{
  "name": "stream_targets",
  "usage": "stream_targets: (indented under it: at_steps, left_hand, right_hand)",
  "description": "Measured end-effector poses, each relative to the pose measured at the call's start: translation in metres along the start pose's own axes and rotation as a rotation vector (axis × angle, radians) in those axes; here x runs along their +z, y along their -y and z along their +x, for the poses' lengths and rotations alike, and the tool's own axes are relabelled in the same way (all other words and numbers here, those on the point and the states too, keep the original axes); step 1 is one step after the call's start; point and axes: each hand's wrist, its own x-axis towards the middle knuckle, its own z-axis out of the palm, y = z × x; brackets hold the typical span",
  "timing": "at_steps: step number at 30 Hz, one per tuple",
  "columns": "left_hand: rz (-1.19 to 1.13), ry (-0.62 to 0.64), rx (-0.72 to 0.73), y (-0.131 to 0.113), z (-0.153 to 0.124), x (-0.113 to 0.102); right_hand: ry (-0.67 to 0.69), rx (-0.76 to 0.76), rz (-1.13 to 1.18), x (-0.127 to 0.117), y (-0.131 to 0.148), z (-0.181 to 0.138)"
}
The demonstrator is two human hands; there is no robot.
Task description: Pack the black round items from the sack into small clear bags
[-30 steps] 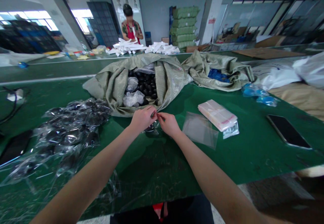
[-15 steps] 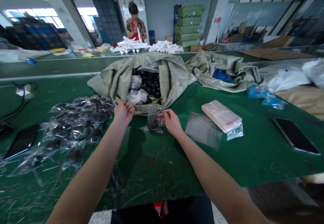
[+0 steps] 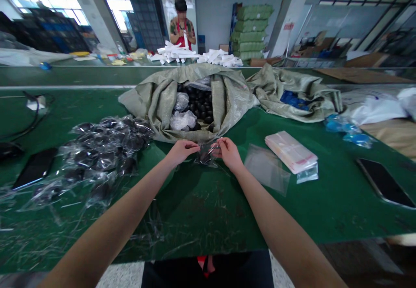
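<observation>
Between my hands is a clear plastic bag point(image 3: 206, 154) with a dark object inside, just in front of the open woven sack point(image 3: 227, 101). My left hand point(image 3: 182, 151) pinches the bag's upper left side. With thumb and fingers together, my right hand point(image 3: 229, 154) grips its upper right edge. Black egg-shaped pieces point(image 3: 199, 105) fill the sack, along with crumpled clear plastic point(image 3: 183, 121). To the left lies a heap of bagged dark pieces point(image 3: 107, 149). Flat clear bags point(image 3: 268, 168) lie to the right of my right hand, beside a stack of bags point(image 3: 290, 151).
One phone point(image 3: 35, 166) lies at the left and another phone point(image 3: 385, 181) at the right. Behind are a second sack point(image 3: 299, 88) with blue contents and blue bagged pieces point(image 3: 349, 132). Across the table a person point(image 3: 182, 25) stands behind white strips point(image 3: 175, 54).
My left hand has moved right from the sack's front edge to the bag and now pinches it. My right hand stays at the bag. The view has shifted slightly.
</observation>
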Motion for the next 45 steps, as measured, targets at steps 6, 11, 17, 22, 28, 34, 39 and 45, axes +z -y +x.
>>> stream_targets:
  at_steps: [6,11,17,22,28,34,39,45]
  left_hand:
    - [-0.044,-0.023,-0.019,0.015,0.004,0.001]
    - [-0.056,-0.017,-0.037,0.018,0.003,0.0]
    - [-0.094,-0.058,-0.057,0.018,-0.001,-0.002]
    - [-0.095,-0.042,0.038,0.024,-0.003,-0.007]
    - [-0.054,-0.072,0.182,0.029,-0.006,-0.009]
    - [0.066,-0.065,0.277,0.026,-0.014,-0.012]
    - [0.129,-0.09,0.304,0.027,-0.017,-0.009]
    - [0.163,-0.09,0.361,0.03,-0.017,-0.008]
  right_hand:
    - [-0.018,0.013,0.018,-0.002,-0.004,0.003]
    - [-0.025,0.037,0.023,-0.003,-0.004,0.005]
    - [0.05,0.055,-0.079,-0.008,-0.008,0.005]
    - [0.028,-0.009,-0.249,-0.013,-0.011,0.007]
    - [0.018,-0.127,-0.388,-0.01,-0.009,0.005]
    - [0.039,0.007,-0.214,-0.006,-0.007,0.005]
    - [0.027,0.089,-0.113,-0.006,-0.006,0.005]
    - [0.016,0.066,-0.15,-0.005,-0.006,0.004]
